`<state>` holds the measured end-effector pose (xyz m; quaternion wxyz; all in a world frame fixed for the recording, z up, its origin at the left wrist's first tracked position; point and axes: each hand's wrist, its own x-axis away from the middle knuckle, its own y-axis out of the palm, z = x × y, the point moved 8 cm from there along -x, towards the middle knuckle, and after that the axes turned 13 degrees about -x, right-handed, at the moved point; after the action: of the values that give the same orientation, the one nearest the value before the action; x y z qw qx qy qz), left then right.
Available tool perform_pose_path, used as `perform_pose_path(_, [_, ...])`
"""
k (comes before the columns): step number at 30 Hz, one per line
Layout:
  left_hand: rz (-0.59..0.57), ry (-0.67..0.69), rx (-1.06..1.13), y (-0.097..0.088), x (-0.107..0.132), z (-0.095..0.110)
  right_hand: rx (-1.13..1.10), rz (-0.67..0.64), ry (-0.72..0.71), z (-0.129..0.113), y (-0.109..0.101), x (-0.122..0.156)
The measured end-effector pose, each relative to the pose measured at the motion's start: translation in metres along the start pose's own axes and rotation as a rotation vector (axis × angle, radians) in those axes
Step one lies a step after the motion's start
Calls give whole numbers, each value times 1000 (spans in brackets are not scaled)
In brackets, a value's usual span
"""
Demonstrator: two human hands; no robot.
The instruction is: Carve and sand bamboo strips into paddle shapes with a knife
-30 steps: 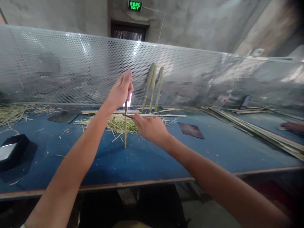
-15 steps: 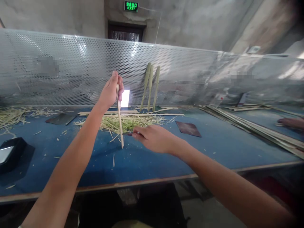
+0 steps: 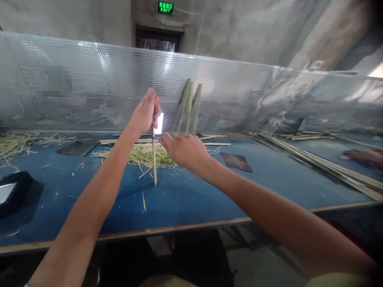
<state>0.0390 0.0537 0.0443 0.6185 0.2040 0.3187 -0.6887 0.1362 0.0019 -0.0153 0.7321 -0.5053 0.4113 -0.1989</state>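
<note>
My left hand [image 3: 143, 115] is closed round the upper part of a pale bamboo strip [image 3: 154, 165]. The strip stands nearly upright, its lower tip at the blue tabletop [image 3: 185, 203]. My right hand [image 3: 190, 151] is closed on a small knife [image 3: 157, 138], of which only a thin dark bit of blade shows against the strip, just below my left hand. Its handle is hidden in my fingers. Behind the strip lies a heap of pale and green shavings [image 3: 143, 154], partly covered by my right hand. A bright white panel [image 3: 159, 124] shows between my hands.
Three green bamboo pieces [image 3: 189, 107] lean on the perforated metal screen [image 3: 239, 91]. A brown sheet [image 3: 236, 161] lies right of my hand, a black device [image 3: 14, 193] at left. Long strips [image 3: 314, 163] run along the right, near another person's hand [image 3: 363, 156].
My right hand has moved up and slightly left with the knife, from near the strip's lower end to just under my left hand. My left hand and the strip's top shifted slightly right.
</note>
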Motion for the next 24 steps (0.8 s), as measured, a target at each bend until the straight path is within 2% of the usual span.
perform_pose_path(2, [2,11,-13,-1,-1,-2,-35,-36,62,1,13,3])
perform_pose_path(4, [18,5,1,-4,-2,-3,-139,-158,71,-2,30,6])
perform_pose_path(7, [-16,-17,47,-5,-1,-4,-316,-379,6,-9,46,8])
perform_pose_path(10, [-58,-1,55,-3,1,0,-402,-462,-8,-8,52,10])
perform_pose_path(13, [-37,-12,35,-5,2,0,-383,-585,-64,-19,79,32])
perform_pose_path(14, [-33,-17,34,-5,2,0,-374,-618,-74,-24,91,43])
perform_pose_path(17, [-24,-19,27,-7,3,1,-318,-548,-65,-30,107,65])
perform_pose_path(20, [-22,-7,-4,-6,4,2,-291,-479,-60,-23,92,67])
perform_pose_path(24, [-35,35,-20,-2,4,4,-254,-338,-18,-5,41,38])
